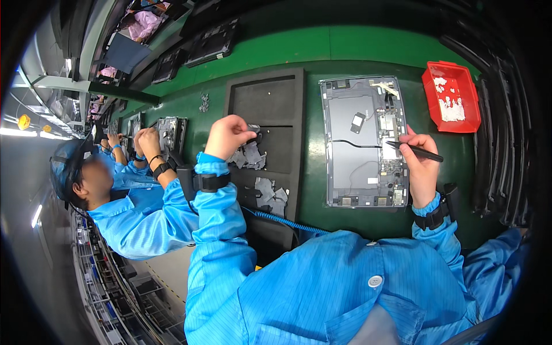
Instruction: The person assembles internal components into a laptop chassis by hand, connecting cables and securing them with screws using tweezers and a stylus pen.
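Nearest to me, my blue sleeves come up from the lower edge, a dark strap on each wrist. My right hand [422, 167] has its grip closed around a thin black stylus-like tool [415, 150], held like a pen, tip resting on the right side of the opened tablet chassis [363, 141] that lies flat on the green worktop [313, 52], just right of centre. From what I see, the back is off and the boards and a black cable inside lie exposed, so I judge the work on the internals is mid-way, nothing closed up yet.

My left hand [229, 135] has its grip curled shut, pinching a small dark piece [254, 133] over the black foam tray [270, 103]. Grey cut pads [270, 195] lie in the tray's near compartments, so a stock of parts is left to place.

Farther right, a red bin [454, 95] holds white scraps, likely peeled backing. On the left, a co-worker's hands [146, 144] are busy on another unit. More dark trays sit at the far edge.
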Tool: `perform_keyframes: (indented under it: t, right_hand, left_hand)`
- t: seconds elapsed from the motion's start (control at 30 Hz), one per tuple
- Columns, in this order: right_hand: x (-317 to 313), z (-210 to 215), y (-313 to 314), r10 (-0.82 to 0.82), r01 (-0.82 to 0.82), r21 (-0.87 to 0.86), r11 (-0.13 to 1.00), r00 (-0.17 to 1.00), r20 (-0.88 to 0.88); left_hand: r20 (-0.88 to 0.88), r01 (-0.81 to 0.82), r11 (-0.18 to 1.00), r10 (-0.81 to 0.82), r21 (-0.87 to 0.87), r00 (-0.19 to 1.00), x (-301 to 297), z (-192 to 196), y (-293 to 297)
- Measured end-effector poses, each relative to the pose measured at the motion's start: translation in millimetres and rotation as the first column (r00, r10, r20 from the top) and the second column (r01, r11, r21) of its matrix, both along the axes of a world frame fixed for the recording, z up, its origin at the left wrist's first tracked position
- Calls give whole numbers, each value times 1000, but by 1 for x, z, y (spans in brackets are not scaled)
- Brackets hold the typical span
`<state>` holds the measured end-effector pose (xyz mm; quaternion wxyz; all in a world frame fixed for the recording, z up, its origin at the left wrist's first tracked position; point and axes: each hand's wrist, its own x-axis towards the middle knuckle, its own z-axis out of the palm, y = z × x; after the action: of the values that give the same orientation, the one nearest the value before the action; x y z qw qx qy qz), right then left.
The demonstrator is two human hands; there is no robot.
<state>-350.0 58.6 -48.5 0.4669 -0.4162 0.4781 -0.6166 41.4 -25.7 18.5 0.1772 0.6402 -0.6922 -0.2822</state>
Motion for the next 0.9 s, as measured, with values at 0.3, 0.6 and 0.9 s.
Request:
perform_keyframes:
  t: [0.3,0.6,0.9]
  right_hand:
    - [-10,-2,5,-20,25,20,999,981,-191]
    - [-4,5,-21,-265,207,-220,953,924,-277]
    - [-4,2,-29,-300,121,-345,931,792,-532]
  left_hand:
    - [-755,-134,967,254,218,604,-38,37,8]
    - [-804,131,982,35,140,594,-195,25,-35]
    - [-865,198,961,72,194,497,-254,-42,-48]
